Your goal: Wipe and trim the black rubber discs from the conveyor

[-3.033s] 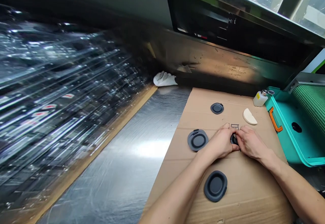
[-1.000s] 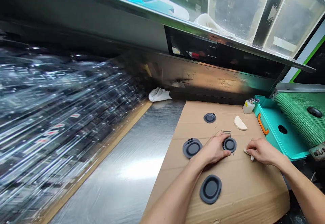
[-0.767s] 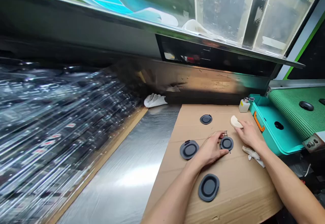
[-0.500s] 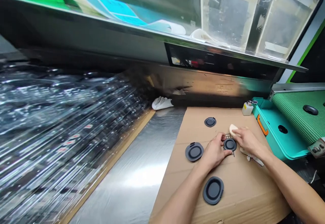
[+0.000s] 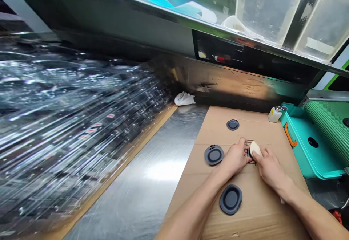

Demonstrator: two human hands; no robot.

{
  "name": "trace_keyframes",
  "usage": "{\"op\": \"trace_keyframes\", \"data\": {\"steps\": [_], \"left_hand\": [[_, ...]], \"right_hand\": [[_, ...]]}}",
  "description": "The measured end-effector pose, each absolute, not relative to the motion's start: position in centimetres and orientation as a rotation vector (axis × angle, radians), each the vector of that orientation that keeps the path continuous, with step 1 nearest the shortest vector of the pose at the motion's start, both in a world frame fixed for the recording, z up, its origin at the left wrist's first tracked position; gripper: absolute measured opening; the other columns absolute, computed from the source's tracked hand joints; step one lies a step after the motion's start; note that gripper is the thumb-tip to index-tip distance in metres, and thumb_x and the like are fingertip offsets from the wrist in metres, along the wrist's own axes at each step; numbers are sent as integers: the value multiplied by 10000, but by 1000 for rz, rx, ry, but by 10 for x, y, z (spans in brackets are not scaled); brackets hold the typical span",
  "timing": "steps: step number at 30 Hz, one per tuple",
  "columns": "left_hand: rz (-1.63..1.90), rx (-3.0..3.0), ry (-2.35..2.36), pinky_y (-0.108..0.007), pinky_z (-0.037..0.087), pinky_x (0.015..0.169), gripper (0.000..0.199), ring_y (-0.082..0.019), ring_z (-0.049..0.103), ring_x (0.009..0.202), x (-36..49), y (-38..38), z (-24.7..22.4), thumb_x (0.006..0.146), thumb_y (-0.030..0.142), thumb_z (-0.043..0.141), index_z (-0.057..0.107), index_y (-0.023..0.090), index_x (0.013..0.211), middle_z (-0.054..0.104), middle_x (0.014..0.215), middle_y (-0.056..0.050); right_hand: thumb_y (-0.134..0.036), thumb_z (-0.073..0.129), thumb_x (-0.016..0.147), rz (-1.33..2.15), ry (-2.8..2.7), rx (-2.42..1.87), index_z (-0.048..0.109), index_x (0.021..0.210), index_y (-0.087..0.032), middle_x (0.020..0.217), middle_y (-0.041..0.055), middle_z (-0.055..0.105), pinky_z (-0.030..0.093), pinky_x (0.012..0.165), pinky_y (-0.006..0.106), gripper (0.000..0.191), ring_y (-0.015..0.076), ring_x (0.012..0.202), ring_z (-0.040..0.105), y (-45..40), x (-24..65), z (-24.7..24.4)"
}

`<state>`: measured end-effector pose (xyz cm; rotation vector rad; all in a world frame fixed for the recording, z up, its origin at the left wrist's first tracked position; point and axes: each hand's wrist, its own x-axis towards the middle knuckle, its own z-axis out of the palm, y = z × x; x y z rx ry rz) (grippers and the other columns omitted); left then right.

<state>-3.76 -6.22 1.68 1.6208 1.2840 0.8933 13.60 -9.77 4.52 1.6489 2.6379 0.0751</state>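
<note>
My right hand (image 5: pixel 271 167) is closed on a cream-white sponge pad (image 5: pixel 255 149), which it holds over a small dark-grey round plastic part (image 5: pixel 249 153). The pad and fingers hide most of that part. On its left side, my left hand (image 5: pixel 237 156) grips the part with thumb and fingers. Dark lines (image 5: pixel 251 140) show on the cardboard around it. Three similar dark-grey parts with raised rings lie apart on the cardboard: a far one (image 5: pixel 232 125), one left of my hand (image 5: pixel 214 155) and a near one (image 5: pixel 231 199).
Cardboard (image 5: pixel 261 203) covers the metal table (image 5: pixel 147 167). A white bottle (image 5: pixel 275 114) stands by a teal bin (image 5: pixel 302 156) with a dark part inside. A green conveyor belt (image 5: pixel 324 123) runs at right. Plastic-wrapped stock (image 5: pixel 81 123) fills the left; a white glove (image 5: pixel 184 98) lies behind.
My right hand has brought the sponge pad from the part's far edge down over the part, covering most of it. The whole view has shifted slightly. My left hand keeps its grip.
</note>
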Motion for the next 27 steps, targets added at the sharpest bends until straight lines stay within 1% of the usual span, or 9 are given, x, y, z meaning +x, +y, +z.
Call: {"op": "trace_keyframes", "data": {"steps": [2,6,9,12,16,18,21,24,27], "left_hand": [[900,1605,1328,-301,553,781,540,-201,723,882,-35,-62,16,651,52,769,481,219,1076,730,1151,-132],[848,1650,1388,-298,548,779,527,-215,723,922,-33,-60,13,647,54,776,483,213,1055,726,1164,-145],[832,1696,1396,-299,542,794,503,-209,725,915,-33,-61,11,677,59,752,478,205,1072,725,1169,-147],[835,1704,1417,-295,531,838,473,-205,722,956,-32,-61,9,707,78,742,482,208,1081,721,1183,-143],[793,1756,1415,-330,520,875,394,-224,712,980,-32,-62,11,764,113,690,513,209,1103,735,1145,-130],[799,1818,1408,-364,512,900,398,-248,694,1014,-32,-65,13,766,158,684,529,209,1130,722,1165,-123],[834,1968,1379,-413,464,994,512,-295,614,1160,-29,-72,18,750,263,702,540,212,1233,659,1260,-127],[810,2080,1372,-465,401,1066,625,-344,504,1283,-20,-76,26,767,359,691,513,193,1343,578,1354,-161],[655,2174,1363,-489,422,1030,572,-375,507,1262,-2,-69,39,800,372,658,547,185,1329,589,1318,-181]], "right_hand": [[-155,380,978,127,2578,1684,556,1388,-186,1318,175,575,442,960,387,447,297,1139,489,-98,132,42],[-62,389,923,156,2573,1649,484,1453,-177,1405,182,516,404,1010,385,550,299,1196,467,-99,125,39],[-138,387,965,107,2550,1710,527,1409,-157,1312,196,573,410,984,377,466,301,1155,486,-91,120,42],[-165,389,977,89,2574,1746,545,1395,-192,1314,183,575,412,954,367,447,290,1148,495,-79,132,45],[-224,440,973,-10,2639,2013,631,1264,-207,1143,124,667,425,932,358,349,259,1073,547,-67,169,53],[-269,494,949,-101,2813,2073,591,1293,-193,1190,109,655,426,967,361,365,246,1103,559,-66,184,57],[-289,518,907,-205,2999,2171,520,1346,-193,1268,113,603,444,981,370,449,243,1153,559,-70,200,64],[-319,477,916,-162,2930,2472,562,1272,-203,1222,116,612,474,930,386,384,252,1104,581,-83,211,72],[-396,490,934,6,2820,2759,616,1186,-200,1124,118,649,502,862,386,343,251,987,622,-106,215,82]]}}
